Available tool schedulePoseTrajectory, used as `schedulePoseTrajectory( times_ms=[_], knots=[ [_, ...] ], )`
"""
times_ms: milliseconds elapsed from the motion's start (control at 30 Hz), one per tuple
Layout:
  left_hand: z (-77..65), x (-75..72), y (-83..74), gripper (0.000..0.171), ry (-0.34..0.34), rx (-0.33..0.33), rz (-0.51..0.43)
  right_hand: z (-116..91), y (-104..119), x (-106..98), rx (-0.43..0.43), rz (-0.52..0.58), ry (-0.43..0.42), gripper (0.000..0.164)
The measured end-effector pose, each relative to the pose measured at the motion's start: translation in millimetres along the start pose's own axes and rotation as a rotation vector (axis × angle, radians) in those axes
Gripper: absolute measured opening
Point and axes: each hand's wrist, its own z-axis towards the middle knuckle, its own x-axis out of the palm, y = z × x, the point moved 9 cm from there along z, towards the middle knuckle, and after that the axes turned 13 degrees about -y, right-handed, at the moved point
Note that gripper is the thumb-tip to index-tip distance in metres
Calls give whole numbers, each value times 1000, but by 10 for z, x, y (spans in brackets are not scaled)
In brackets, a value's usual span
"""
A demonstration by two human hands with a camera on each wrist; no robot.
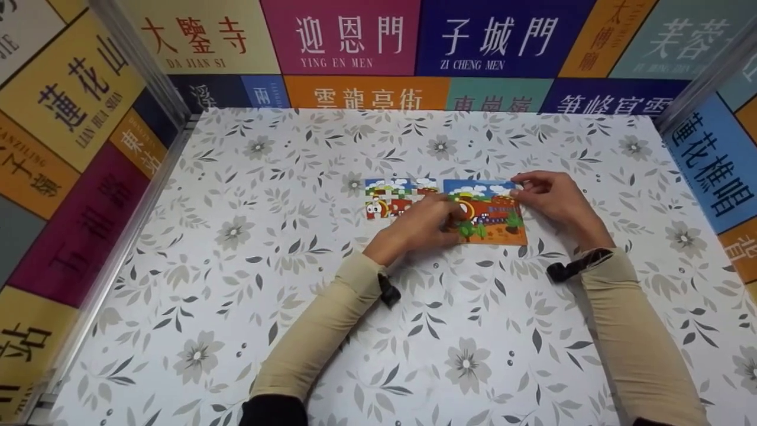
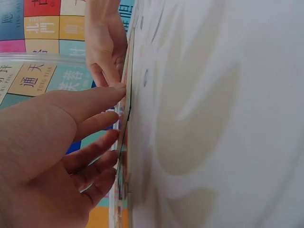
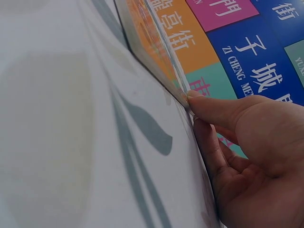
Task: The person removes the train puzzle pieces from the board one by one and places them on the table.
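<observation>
A rectangular train picture (image 1: pixel 497 231) lies on the patterned tabletop, with blue sky, a red train and orange ground. My right hand (image 1: pixel 553 195) pinches its upper right corner between thumb and forefinger; the right wrist view shows the thumb (image 3: pixel 213 109) on the edge. At the picture's left side, my left hand (image 1: pixel 423 222) holds the lower left corner, its thumb (image 2: pixel 102 98) on the near edge and its other fingers spread beyond. Left of the picture lie joined jigsaw pieces (image 1: pixel 378 208) with a similar train scene, partly hidden by my left hand.
The floral white tabletop (image 1: pixel 236 319) spreads around both hands. Upright panels with coloured blocks and lettering (image 1: pixel 355 35) border the table at the back, left and right. A small black wrist camera (image 1: pixel 387 291) sits on the left sleeve, another (image 1: pixel 559 272) on the right.
</observation>
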Motion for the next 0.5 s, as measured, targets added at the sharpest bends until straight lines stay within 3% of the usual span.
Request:
schedulePoseTrajectory(
  times_ms=[267,500],
  knots=[
    [11,-28,-14,55,-34,28,-24,9,-2,1,4,1,8,55],
    [13,-48,-20,65,-38,15,20,-13,2,-11,-5,7,1,54]
  ],
)
